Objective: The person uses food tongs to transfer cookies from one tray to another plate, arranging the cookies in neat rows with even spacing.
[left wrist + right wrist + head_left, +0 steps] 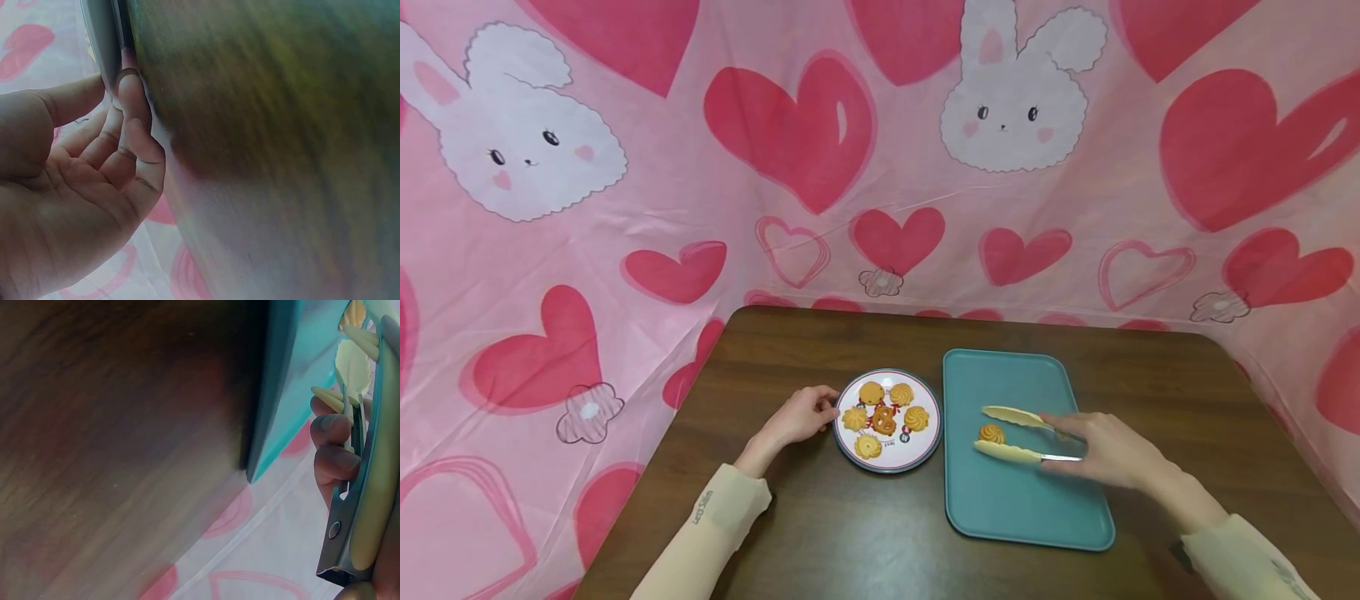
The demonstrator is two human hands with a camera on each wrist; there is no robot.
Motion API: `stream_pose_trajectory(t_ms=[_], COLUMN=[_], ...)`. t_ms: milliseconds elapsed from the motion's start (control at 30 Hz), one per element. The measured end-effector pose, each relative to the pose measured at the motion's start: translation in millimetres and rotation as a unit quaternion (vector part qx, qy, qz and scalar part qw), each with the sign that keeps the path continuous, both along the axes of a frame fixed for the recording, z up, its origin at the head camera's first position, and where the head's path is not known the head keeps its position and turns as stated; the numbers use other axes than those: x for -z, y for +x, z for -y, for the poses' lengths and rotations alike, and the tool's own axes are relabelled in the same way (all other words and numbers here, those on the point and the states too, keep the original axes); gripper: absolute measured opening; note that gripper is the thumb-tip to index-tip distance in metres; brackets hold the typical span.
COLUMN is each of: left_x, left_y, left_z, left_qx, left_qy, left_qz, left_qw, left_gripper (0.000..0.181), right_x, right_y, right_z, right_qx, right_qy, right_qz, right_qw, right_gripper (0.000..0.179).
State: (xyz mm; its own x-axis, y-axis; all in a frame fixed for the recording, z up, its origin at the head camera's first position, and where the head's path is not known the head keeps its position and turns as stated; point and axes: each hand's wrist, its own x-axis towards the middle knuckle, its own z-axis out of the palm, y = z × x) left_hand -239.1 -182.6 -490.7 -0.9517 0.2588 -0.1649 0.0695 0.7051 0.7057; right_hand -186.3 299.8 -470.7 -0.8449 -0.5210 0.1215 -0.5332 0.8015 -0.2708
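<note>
My left hand (801,414) pinches the left rim of a round white plate (922,443), thumb on top and fingers beneath in the left wrist view. Several golden cookies (916,417) lie on the plate, with a pretzel-shaped one (883,421) in the middle. Over the teal tray (1030,508), my right hand (1116,450) grips metal tongs (1009,452) with cream tips. The tips stand apart. A swirled cookie (992,433) sits on the tray between them, close to the nearer tip; whether they touch I cannot tell.
Plate and tray stand side by side on a dark brown wooden table (827,533), a narrow gap between them. Behind the table and at its sides hangs a pink cloth (925,183) printed with hearts and rabbits.
</note>
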Motion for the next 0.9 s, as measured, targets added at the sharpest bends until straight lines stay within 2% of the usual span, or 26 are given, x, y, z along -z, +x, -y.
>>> stream_pose_trajectory(t_ms=[267, 467, 900], left_x=[0.4, 0.8, 1.0], left_y=[-0.3, -0.5, -0.7], left_z=[0.3, 0.4, 1.4], left_qx=[0.000, -0.001, 0.009], left_qy=[0.003, -0.001, 0.002], left_qz=[0.003, 0.003, -0.004], left_qw=[1.0000, 1.0000, 0.9999], left_gripper=[0.033, 0.033, 0.031], right_x=[5.4, 10.3, 11.1], right_y=[3.5, 4.1, 6.4], right_z=[-4, -6, -5], right_qx=[-0.002, 0.008, -0.004], right_qy=[-0.010, -0.016, -0.032], right_qz=[-0.014, 0.001, 0.005], right_qw=[0.9999, 0.9998, 0.9995], right_gripper=[0.074, 0.073, 0.067])
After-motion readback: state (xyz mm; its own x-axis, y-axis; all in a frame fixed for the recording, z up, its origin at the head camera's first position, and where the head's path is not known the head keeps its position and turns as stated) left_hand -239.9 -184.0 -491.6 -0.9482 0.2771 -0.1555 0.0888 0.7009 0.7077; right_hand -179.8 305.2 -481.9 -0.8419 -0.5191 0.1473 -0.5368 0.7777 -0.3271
